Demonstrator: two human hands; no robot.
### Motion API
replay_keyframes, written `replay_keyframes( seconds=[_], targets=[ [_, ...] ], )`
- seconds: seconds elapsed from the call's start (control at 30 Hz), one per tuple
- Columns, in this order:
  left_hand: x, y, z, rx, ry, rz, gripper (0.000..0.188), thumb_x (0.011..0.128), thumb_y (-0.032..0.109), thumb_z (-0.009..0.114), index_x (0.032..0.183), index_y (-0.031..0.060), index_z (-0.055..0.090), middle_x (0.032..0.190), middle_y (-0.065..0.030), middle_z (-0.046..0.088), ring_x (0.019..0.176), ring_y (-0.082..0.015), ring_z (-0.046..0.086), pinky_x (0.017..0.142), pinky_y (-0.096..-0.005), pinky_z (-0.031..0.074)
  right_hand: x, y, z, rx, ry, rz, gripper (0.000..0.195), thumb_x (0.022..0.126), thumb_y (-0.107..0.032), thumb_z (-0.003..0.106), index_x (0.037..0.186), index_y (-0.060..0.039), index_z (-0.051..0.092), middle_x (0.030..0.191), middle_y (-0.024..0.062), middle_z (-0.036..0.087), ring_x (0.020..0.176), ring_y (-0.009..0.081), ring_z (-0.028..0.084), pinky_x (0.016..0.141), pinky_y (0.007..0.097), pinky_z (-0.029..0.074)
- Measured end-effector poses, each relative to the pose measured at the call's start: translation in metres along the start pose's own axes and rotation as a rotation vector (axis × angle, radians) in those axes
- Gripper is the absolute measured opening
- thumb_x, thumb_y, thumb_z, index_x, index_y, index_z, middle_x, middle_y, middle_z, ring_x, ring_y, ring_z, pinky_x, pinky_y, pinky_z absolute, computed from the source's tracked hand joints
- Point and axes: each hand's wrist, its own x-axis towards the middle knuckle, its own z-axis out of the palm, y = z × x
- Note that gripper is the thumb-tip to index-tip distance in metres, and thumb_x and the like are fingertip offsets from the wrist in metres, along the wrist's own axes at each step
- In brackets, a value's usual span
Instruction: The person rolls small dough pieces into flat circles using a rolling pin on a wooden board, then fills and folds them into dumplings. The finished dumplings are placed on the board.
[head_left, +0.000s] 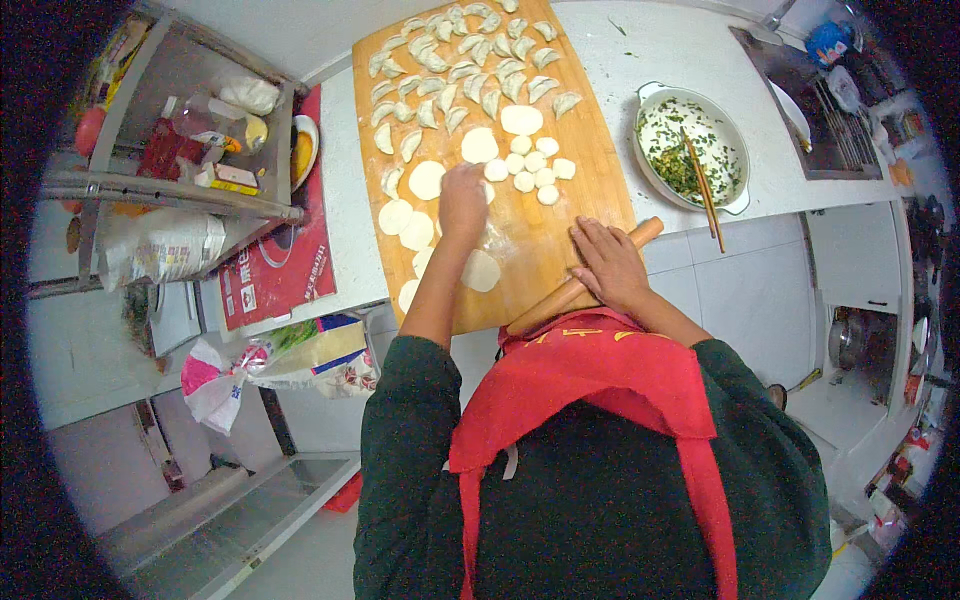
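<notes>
A floured wooden board (540, 247) lies before me. My left hand (463, 202) reaches over it with its fingers curled down beside the small dough pieces (535, 161); what is under the fingertips is hidden. Flat round dough wrappers (395, 217) lie along the board's left side. Another wrapper (481, 271) is just below that hand, near the wrist. My right hand (611, 262) lies over a wooden rolling pin (551, 304), palm on it and fingers stretched forward. The pin slants across the board's near right corner. Many folded dumplings (472, 86) cover the far part.
On the white counter (607, 45) to the right stands a white bowl (646, 146) of chopped green filling, with chopsticks (701, 180) leaning in it. A stove (817, 112) is beyond. At left are a shelf rack (172, 184) with packages and a red box (289, 281).
</notes>
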Motion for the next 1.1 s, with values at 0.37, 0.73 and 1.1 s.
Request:
replay_keyframes(
  seconds=[0.37,0.73,1.1],
  targets=[
    [-0.075,0.054,0.005,0.104,-0.138,0.106,0.021,0.078,0.012,0.055,0.098,0.0079,0.060,0.083,-0.0089,0.058,0.081,-0.0272,0.056,0.073,-0.0394,0.042,-0.023,0.016,0.000,0.109,-0.065,-0.241,0.045,0.078,-0.034,0.061,0.119,-0.0180,0.053,0.138,0.0088,0.039,0.128,0.0250,0.037,0.102,0.0455,0.031],
    [-0.071,0.073,0.025,-0.018,-0.129,0.041,0.037,0.078,0.018,0.064,0.111,0.0059,0.054,0.113,-0.0141,0.054,0.110,-0.0327,0.048,0.095,-0.0403,0.039,-0.024,0.013,0.000,0.185,-0.059,-0.188,0.036,0.079,-0.029,0.062,0.112,-0.0153,0.057,0.130,0.0088,0.049,0.123,0.0246,0.043,0.099,0.0446,0.034],
    [-0.086,0.074,0.027,-0.348,-0.355,-0.037,0.031,0.079,0.012,0.062,0.107,0.0027,0.055,0.104,-0.0178,0.056,0.105,-0.0330,0.051,0.091,-0.0405,0.040,-0.018,0.016,-0.011,-0.036,-0.133,-0.006,0.055,0.087,-0.041,0.046,0.135,-0.0132,0.038,0.144,0.0125,0.030,0.134,0.0292,0.025,0.108,0.0513,0.018]
  ],
)
